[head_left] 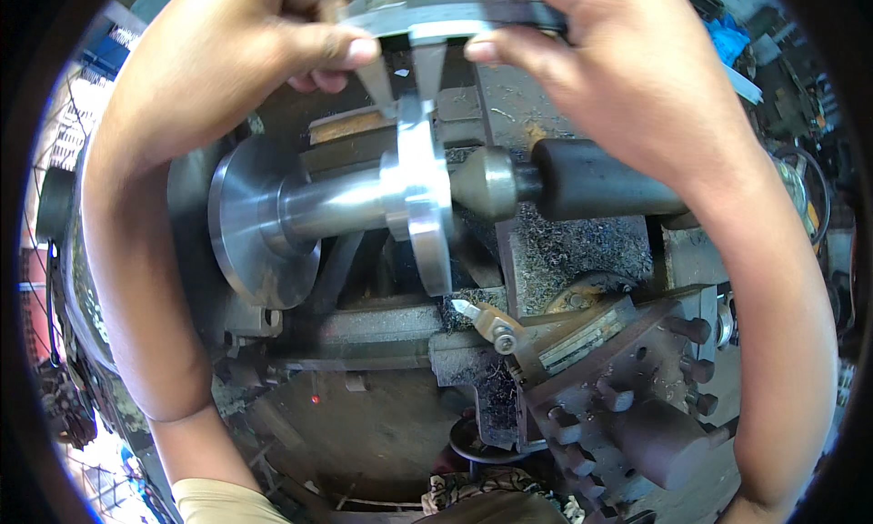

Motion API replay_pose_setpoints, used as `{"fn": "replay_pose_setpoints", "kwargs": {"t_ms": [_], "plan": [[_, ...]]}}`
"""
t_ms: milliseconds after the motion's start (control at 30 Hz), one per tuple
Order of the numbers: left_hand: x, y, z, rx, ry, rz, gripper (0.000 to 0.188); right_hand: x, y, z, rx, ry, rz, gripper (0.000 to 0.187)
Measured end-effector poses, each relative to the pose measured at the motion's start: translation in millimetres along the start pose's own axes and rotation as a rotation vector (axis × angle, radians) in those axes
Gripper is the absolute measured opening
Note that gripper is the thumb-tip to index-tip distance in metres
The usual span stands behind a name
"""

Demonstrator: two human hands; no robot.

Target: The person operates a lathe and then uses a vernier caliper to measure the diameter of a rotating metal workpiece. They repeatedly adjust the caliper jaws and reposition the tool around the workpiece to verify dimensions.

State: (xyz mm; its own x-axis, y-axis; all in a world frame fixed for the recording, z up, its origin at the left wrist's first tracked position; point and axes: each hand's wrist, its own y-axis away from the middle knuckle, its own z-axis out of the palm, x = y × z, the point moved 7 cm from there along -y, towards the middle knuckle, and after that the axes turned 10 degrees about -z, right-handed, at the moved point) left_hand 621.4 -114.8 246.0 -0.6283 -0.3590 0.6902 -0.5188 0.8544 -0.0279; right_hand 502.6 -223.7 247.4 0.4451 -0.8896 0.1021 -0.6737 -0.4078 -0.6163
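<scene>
A metal vernier caliper [455,16] spans both my hands above a shiny turned workpiece. My left hand [273,51] grips its left end, thumb along the beam, with the other fingers partly out of frame. My right hand [582,60] pinches the right part of the beam between thumb and fingers. The caliper jaws point down on either side of the upper rim of the workpiece's right flange [427,219]. Whether both jaws touch the metal I cannot tell. A bright shaft [336,204] joins this flange to a wider left flange [259,224].
A conical lathe centre [486,183] meets the right flange, backed by a dark tailstock quill [605,180]. A pointed cutting tool [477,315] stands close below that flange, beside a bolted tool post [627,378]. Metal chips [573,251] cover the carriage. My forearms arch around both sides.
</scene>
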Motion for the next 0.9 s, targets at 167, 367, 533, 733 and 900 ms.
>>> {"fn": "replay_pose_setpoints", "kwargs": {"t_ms": [167,367,533,733,900], "plan": [[16,11,7,-0.092,-0.079,-0.235,0.025,-3,-5,0,-0.002,-0.173,0.144,0.02],[32,13,11,-0.081,-0.455,-0.156,0.032,-11,-9,4,-0.018,-0.143,0.118,0.021],[32,23,22,0.05,-0.495,-0.044,0.037,-6,2,2,-0.148,-0.237,0.27,0.018],[24,10,21,-0.103,-0.413,-0.461,0.04,-7,0,12,-0.188,-0.258,0.295,0.018],[21,13,17,-0.259,-0.206,-0.306,0.043,-7,-3,22,-0.191,-0.287,0.289,0.018]]}}
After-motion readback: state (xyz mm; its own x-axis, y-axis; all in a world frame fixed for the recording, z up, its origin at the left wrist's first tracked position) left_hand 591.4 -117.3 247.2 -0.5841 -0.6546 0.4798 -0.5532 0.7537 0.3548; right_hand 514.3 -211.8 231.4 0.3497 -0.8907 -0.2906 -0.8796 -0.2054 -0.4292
